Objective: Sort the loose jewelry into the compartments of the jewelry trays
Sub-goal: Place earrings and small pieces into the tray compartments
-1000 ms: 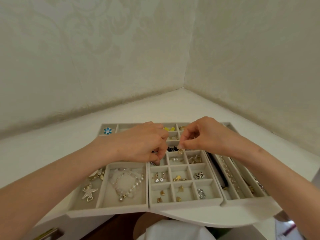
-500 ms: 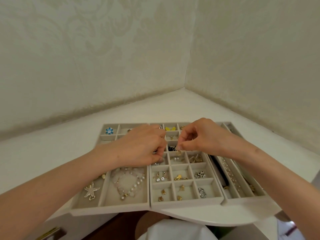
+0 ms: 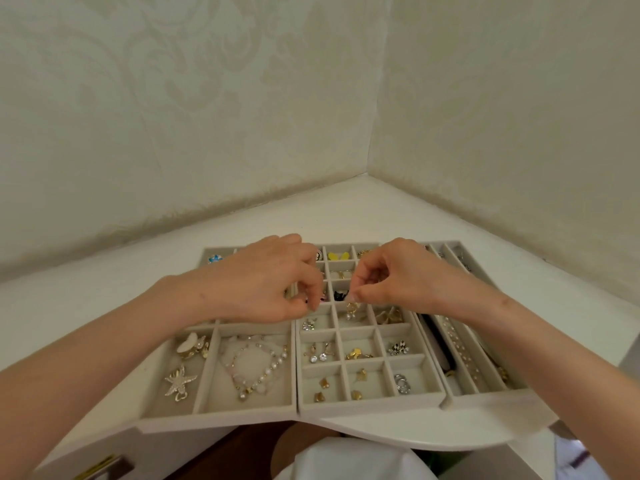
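Three grey velvet trays lie side by side: a left tray (image 3: 204,408) with large compartments, a middle grid tray (image 3: 372,403) and a right tray (image 3: 485,393) with long slots. My right hand (image 3: 394,275) hovers over the grid tray's middle rows and pinches a small gold earring (image 3: 351,308) that dangles from thumb and forefinger. My left hand (image 3: 263,282) is beside it with curled fingers, its tips pinching something tiny that I can hardly make out. Earrings and rings fill several grid cells. A starfish brooch (image 3: 180,382) and a pearl bracelet (image 3: 256,367) lie in the left tray.
The trays sit on a white corner shelf (image 3: 346,209) between two pale patterned walls. The shelf's curved front edge (image 3: 415,438) runs just under the trays. A drawer handle (image 3: 100,471) shows at the lower left. White cloth (image 3: 346,462) lies below.
My hands, nearly touching a second ago, have drawn a little apart over the grid tray. The right hand still pinches the earring.
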Demonstrator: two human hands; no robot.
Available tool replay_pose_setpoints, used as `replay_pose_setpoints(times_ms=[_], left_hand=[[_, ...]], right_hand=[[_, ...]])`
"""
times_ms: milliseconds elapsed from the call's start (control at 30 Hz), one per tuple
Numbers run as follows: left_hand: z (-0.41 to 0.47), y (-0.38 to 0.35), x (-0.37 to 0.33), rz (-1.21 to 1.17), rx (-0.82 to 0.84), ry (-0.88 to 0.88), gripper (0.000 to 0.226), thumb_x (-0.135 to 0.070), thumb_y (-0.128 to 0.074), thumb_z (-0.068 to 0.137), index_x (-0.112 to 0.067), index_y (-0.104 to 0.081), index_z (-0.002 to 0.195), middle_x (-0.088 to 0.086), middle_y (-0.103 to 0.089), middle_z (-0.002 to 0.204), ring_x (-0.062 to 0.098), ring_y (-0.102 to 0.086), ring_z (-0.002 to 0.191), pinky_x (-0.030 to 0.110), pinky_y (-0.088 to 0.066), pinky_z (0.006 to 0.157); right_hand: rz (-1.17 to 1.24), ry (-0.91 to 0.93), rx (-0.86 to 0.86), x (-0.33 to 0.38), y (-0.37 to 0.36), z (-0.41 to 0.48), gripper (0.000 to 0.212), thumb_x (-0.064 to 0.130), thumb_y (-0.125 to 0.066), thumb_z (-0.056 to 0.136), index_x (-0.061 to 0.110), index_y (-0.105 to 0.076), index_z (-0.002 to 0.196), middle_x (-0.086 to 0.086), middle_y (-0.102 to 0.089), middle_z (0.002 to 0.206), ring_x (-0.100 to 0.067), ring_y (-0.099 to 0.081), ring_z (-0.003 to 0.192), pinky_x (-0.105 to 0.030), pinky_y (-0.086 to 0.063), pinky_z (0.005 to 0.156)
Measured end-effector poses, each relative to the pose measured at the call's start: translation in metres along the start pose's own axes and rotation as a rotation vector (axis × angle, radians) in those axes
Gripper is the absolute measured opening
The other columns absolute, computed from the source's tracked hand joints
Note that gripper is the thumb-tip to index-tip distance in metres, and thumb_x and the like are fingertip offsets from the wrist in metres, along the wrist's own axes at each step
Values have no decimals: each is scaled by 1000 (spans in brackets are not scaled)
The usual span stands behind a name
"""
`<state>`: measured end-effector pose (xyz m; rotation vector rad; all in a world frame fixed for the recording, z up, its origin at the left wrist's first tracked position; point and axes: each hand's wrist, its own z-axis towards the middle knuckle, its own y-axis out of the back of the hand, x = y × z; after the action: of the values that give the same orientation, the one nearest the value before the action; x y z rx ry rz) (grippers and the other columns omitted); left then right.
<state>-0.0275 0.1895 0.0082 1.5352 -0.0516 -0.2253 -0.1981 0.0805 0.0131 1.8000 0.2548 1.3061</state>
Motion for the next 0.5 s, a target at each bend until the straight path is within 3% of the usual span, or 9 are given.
replay_pose_setpoints(times_ms=[133, 233, 400, 500], left_hand=[[-4, -4, 3, -59, 24, -65, 14, -29, -58, 87, -40, -67, 90, -16, -44, 95, -2, -33, 91, 14, -29, 79], [2, -10, 1, -26, -6, -95, 9, -39, -64, 83, -36, -69, 89, -14, -46, 93, -2, -31, 85, 11, -27, 76], [12, -15, -4, 81, -7, -114, 11, -39, -64, 81, -29, -68, 84, -15, -41, 86, -1, -25, 81, 11, -24, 73], [14, -17, -6, 150, -15, -104, 10, -38, -62, 83, -29, -66, 83, -15, -38, 83, 1, -25, 81, 20, -19, 67]], right_hand=[[5, -4, 6, 0, -3, 2, 5, 18, -74, 77, 17, -72, 73, 8, -60, 58, 0, -47, 48, -14, -40, 51], [10, -2, 13, 1, -4, 2, 7, 17, -74, 77, 18, -71, 71, 8, -59, 57, 2, -46, 46, -11, -38, 48], [3, 2, 7, 0, -3, 2, 12, 16, -74, 77, 21, -69, 67, 11, -55, 49, 1, -44, 45, -13, -37, 48], [5, -2, 4, -1, -2, 2, 12, 16, -74, 77, 20, -69, 67, 12, -54, 48, 1, -44, 45, -12, -37, 48]])
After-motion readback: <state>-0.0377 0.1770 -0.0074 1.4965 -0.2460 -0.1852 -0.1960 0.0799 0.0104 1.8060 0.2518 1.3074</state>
